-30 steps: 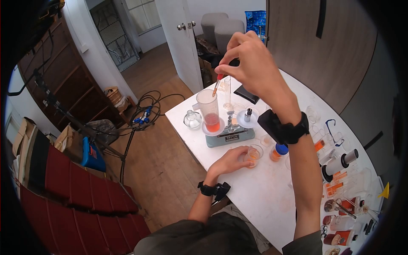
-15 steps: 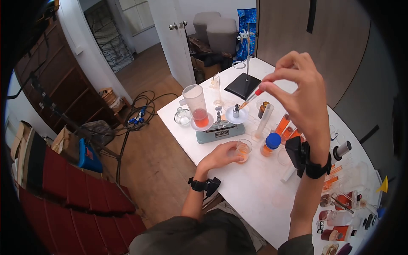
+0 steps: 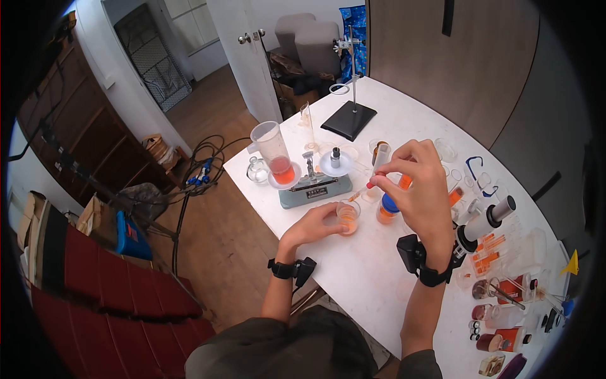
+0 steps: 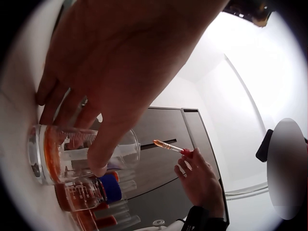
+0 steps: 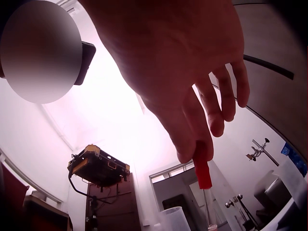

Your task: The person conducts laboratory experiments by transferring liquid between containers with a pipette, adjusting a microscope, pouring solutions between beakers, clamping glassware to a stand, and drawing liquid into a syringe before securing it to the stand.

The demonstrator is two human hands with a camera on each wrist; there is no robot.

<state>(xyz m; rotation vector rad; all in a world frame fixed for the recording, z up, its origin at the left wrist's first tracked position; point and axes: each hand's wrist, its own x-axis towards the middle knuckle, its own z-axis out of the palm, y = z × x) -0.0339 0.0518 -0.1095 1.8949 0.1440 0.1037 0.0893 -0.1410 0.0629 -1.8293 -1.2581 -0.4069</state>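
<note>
My left hand point(image 3: 309, 226) curls its fingers and thumb round a small glass beaker point(image 3: 348, 222) with orange liquid low in it, standing on the white table. My right hand point(image 3: 416, 189) pinches the red rubber bulb point(image 5: 202, 173) of a glass dropper point(image 4: 168, 146) between thumb and forefinger. In the head view the dropper slants down, its tip close to the beaker's rim; some orange liquid shows inside its tube. Beyond the beaker stands a balance scale point(image 3: 315, 192). Its left pan carries a plastic measuring jug point(image 3: 270, 142) with red liquid, its right pan a metal weight point(image 3: 336, 156).
A blue-capped jar point(image 3: 387, 211) stands right of the beaker. Behind are a glass bottle point(image 3: 257, 170), a measuring cylinder point(image 3: 307, 126) and a ring stand point(image 3: 349, 120). Safety glasses point(image 3: 483, 177), a microscope point(image 3: 486, 227) and several small bottles and jars line the right side.
My right hand has brought the dropper from the jug's mouth, past the right pan, down to near the beaker. The left hand keeps its grip on the beaker. The head view has shifted.
</note>
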